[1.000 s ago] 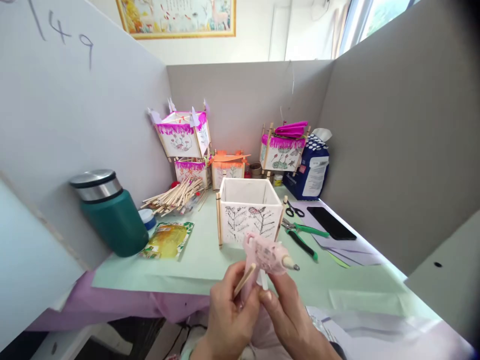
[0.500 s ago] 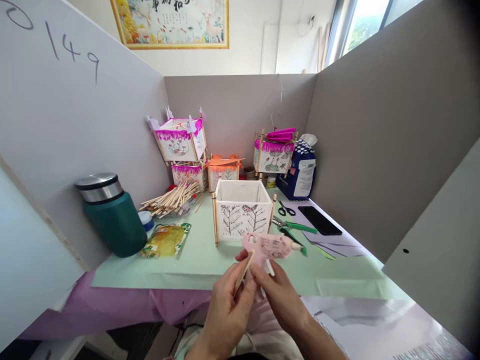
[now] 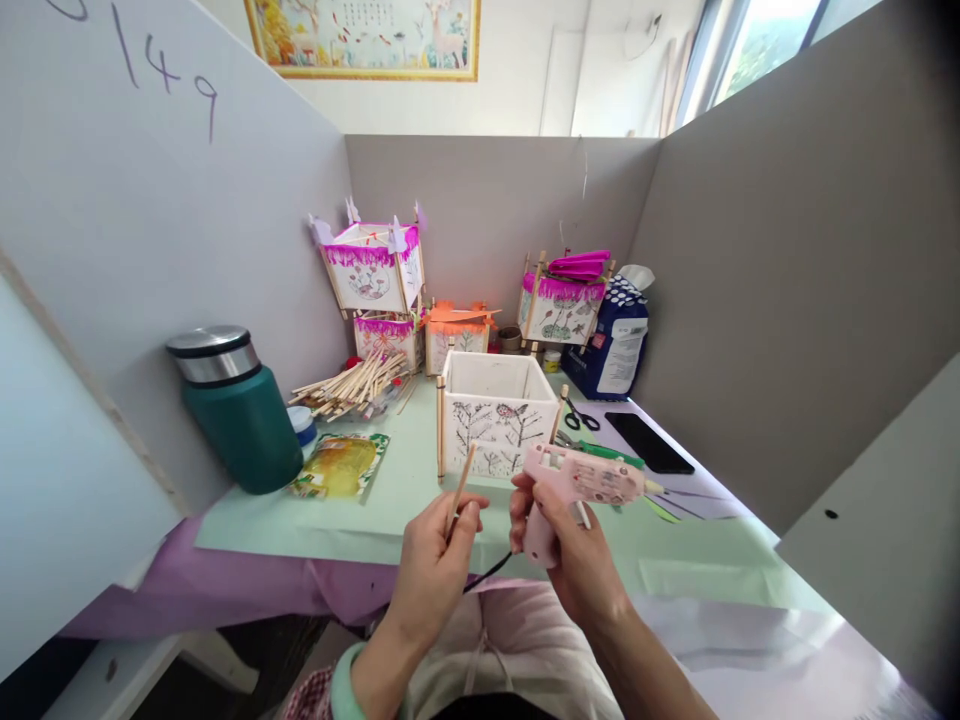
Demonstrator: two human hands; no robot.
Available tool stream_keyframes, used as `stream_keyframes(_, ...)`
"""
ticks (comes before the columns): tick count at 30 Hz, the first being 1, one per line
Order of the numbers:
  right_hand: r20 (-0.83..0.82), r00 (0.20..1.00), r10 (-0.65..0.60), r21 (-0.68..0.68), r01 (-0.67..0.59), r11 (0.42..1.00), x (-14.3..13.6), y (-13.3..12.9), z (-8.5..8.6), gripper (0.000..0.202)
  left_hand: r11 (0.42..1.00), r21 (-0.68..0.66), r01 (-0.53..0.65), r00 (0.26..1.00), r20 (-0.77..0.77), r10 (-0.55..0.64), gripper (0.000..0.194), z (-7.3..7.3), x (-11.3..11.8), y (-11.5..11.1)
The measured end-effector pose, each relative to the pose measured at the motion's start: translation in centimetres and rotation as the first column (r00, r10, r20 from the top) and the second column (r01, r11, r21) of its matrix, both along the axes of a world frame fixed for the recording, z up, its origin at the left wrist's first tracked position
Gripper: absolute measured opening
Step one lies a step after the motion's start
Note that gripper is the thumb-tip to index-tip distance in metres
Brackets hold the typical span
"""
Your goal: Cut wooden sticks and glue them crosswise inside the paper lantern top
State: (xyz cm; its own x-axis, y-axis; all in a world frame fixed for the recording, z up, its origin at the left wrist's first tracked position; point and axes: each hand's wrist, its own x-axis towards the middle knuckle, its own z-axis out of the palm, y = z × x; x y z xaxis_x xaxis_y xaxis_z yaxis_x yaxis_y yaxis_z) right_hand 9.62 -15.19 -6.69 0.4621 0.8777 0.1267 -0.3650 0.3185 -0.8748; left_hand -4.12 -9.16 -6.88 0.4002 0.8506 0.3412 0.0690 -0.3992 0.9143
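A thin wooden stick (image 3: pixel 460 492) stands tilted upward between the thumb and fingers of my left hand (image 3: pixel 439 550). My right hand (image 3: pixel 574 545) is wrapped round the grip of a pink hot glue gun (image 3: pixel 589 474), whose nozzle points right. A black cord runs from the bottom of its handle. Just beyond both hands is a white box-shaped lantern (image 3: pixel 491 425) with printed branches and wooden posts at its corners; its top is uncovered. The glue gun and the stick partly overlap its front in view.
A green bottle (image 3: pixel 244 420), a yellow packet (image 3: pixel 341 465) and a heap of wooden sticks (image 3: pixel 352 385) lie left. Right are scissors (image 3: pixel 582 416), green-handled pliers (image 3: pixel 607 453) and a black phone (image 3: pixel 649 442). Decorated lanterns (image 3: pixel 371 275) stand behind, near the grey partition (image 3: pixel 480 200).
My hands have come apart: the left moved left with the stick, the right moved right and slightly up with the glue gun. The camera view has shifted a little.
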Motion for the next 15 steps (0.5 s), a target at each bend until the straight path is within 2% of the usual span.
stream_keyframes(4,0.247,0.965,-0.087,-0.116,0.119,0.986,-0.6,0.0,-0.6,0.043,0.991,0.092,0.095,0.994,-0.063,-0.089,0.024,0.2,0.5,-1.0)
stream_keyframes(6,0.320,0.944,-0.075,-0.144,0.127,0.981,-1.0,0.2,-0.6,0.050,0.984,0.076,0.160,0.986,-0.065,-0.155,0.025,0.2,0.8,-1.7)
stream_keyframes(9,0.386,0.921,0.060,-0.134,-0.009,0.991,-1.0,-0.2,-0.5,0.056,0.965,-0.053,0.255,0.966,-0.023,-0.257,0.027,0.0,0.9,-1.8)
stream_keyframes(11,0.448,0.876,0.181,-0.120,-0.141,0.983,-0.5,-0.9,-1.2,0.051,0.957,-0.134,0.257,0.966,0.029,-0.256,0.028,-0.3,0.5,-1.3)
stream_keyframes(13,0.475,0.805,0.356,-0.169,-0.314,0.934,0.1,-1.9,-3.2,0.041,0.964,-0.168,0.205,0.977,0.091,-0.192,0.028,-0.4,-0.2,-0.6)
stream_keyframes(15,0.399,0.731,0.553,-0.320,-0.454,0.831,0.5,-2.5,-6.3,0.030,0.970,-0.194,0.146,0.979,0.171,-0.113,0.027,-0.3,-1.0,0.1)
